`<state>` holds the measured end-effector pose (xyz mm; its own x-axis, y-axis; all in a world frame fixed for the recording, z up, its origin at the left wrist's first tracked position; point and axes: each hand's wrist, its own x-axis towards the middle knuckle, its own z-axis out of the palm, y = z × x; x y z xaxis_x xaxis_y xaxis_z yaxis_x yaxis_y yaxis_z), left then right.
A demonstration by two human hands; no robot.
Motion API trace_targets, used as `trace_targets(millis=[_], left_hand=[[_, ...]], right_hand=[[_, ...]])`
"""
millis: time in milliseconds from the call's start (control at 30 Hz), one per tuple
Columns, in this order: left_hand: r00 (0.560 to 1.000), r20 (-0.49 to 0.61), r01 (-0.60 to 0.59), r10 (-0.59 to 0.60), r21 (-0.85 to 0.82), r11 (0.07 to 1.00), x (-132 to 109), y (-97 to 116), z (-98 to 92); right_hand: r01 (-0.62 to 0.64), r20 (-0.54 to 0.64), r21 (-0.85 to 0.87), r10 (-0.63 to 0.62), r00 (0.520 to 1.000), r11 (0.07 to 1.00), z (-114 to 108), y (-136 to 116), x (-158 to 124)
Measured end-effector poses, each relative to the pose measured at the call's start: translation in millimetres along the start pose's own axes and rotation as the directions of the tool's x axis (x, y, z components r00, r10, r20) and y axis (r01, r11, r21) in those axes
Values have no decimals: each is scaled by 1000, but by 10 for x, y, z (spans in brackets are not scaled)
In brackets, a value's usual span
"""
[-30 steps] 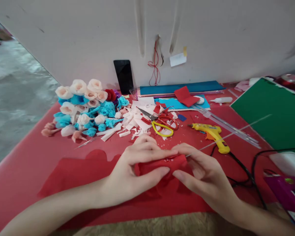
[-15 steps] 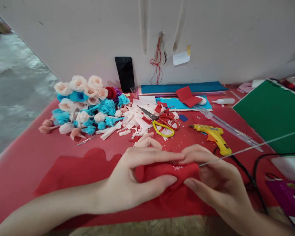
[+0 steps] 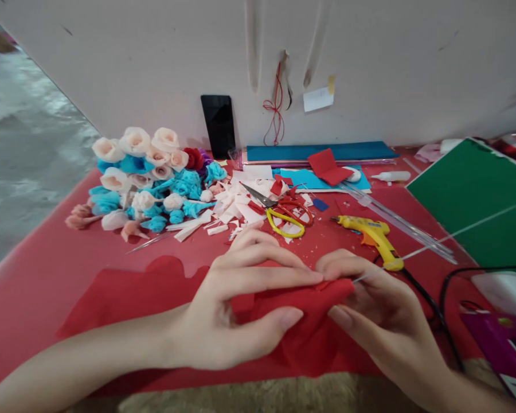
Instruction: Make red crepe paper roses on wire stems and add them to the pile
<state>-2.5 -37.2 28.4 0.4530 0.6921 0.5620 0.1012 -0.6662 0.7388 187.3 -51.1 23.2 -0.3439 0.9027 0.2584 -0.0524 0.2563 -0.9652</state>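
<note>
My left hand [image 3: 210, 310] and right hand [image 3: 398, 321] together grip a thin, folded red paper sheet [image 3: 313, 301]; a slender pale stick [image 3: 477, 223] juts from its right end.

Left grip [image 3: 215, 310] and right grip [image 3: 389, 312] hold a red sheet [image 3: 307, 327].

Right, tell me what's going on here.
A person holds a red sheet between the left hand and the right hand. A thin stick juts out at the sheet's right end. Beyond the hands, a yellow glue gun lies on the red table, scissors lie among scraps, and flowers are piled toward the left.
</note>
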Motion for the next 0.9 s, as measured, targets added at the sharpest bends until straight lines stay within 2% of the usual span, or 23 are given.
trace_targets(millis=[133, 300, 467, 700, 833, 900], left_hand=[[999, 18, -32, 31, 45, 999, 2, -7, -21], [997, 14, -72, 70, 151, 986, -36, -26, -33], [982, 16, -182, 189, 345, 921, -41, -26, -65], [964, 75, -260, 254, 446, 857, 9, -28, -113], [951, 99, -309, 294, 351, 884, 32, -18, -152], [966, 82, -258, 245, 265, 929, 49, -10, -156]], right_hand=[[-56, -11, 15, 56, 998, 998, 5, -3, -12], [-53, -1, 34, 54, 999, 998, 7, -6, -21], [-75, 13, 56, 75, 997, 996, -1, 7, -26], [-91, 52, 28, 89, 995, 995, 1, 25, -12], [-86, 74, 1, 86, 994, 996, -2, 41, -17], [-73, 80, -31, 75, 994, 997, -10, 54, -23]])
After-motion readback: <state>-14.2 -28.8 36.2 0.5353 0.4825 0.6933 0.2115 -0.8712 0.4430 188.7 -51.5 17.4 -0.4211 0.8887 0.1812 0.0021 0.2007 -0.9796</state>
